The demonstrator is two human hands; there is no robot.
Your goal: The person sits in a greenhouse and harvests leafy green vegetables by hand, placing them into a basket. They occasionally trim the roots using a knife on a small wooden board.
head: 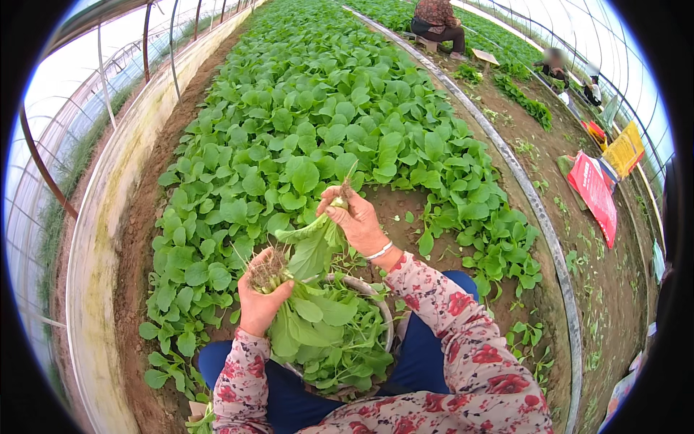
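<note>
My left hand [263, 298] grips a bunch of leafy green seedlings [312, 320] by their stems, with the tangled, soil-covered roots [268, 268] pointing up. Above and to its right, my right hand [355, 219] pinches a small leafy green plant [314, 244] near its root end. That plant's roots stick up past my fingers, and its leaves hang toward the bunch. Below both hands, between my knees, a round tub [386, 314] holds many loose greens [352, 347]. The bunch's leaves hang over the tub's contents.
Dense rows of leafy greens [325, 108] grow ahead, with bare soil [398, 217] beyond my right hand. A pale low wall [103, 228] runs left, a grey edging strip [515, 157] right. Past it lie a red-and-white bag [593, 190] and a yellow bag [624, 151]. Several people [439, 21] sit farther off.
</note>
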